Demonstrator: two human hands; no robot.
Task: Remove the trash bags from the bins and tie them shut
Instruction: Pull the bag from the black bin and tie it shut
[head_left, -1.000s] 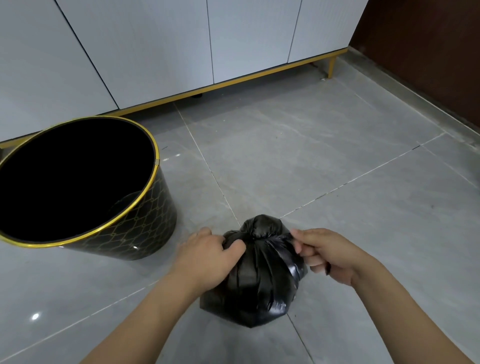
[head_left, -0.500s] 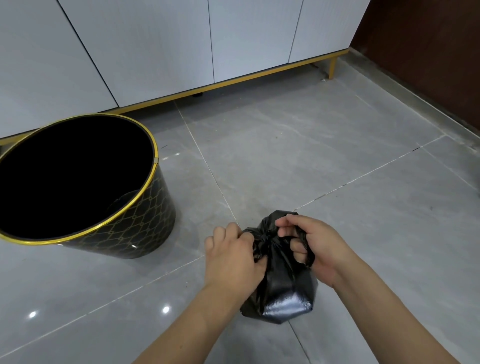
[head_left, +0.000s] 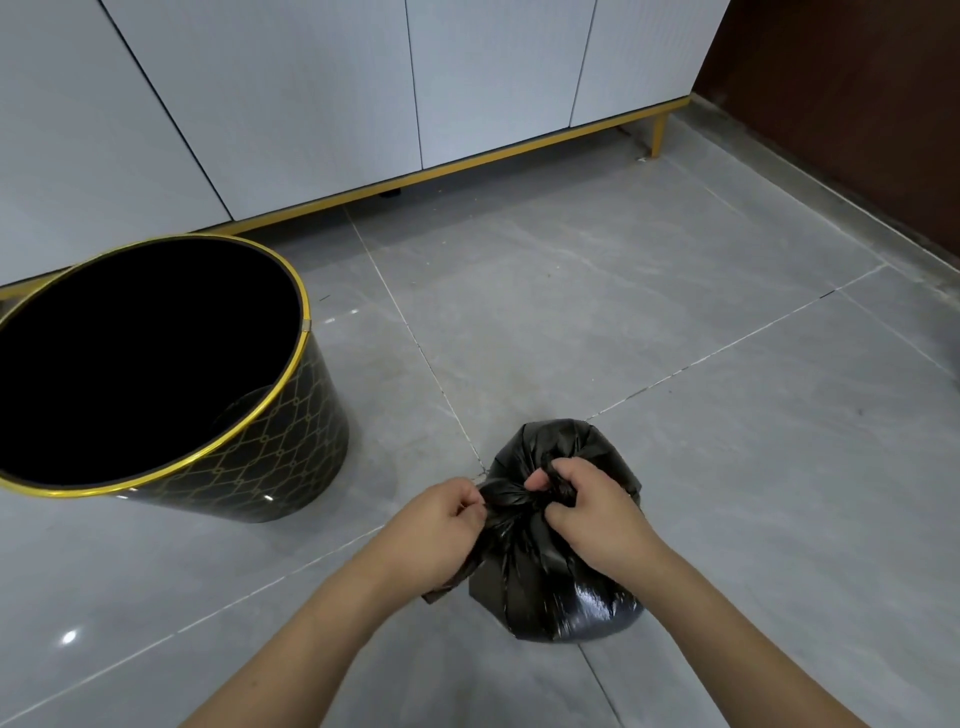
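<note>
Trash bag (head_left: 550, 587) — black, out of the bin (head_left: 270, 441), sitting on the grey floor tile (head_left: 727, 467) to the bin's right. Head view: my left hand (head_left: 436, 530) pinches one twisted end of the neck, my right hand (head_left: 587, 509) grips the other — both curled tight on plastic.

no readable text, labels or numbers

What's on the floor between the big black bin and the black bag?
Nothing: bare grey floor tile between gold-rimmed black bin and black plastic bag, head view.
</note>
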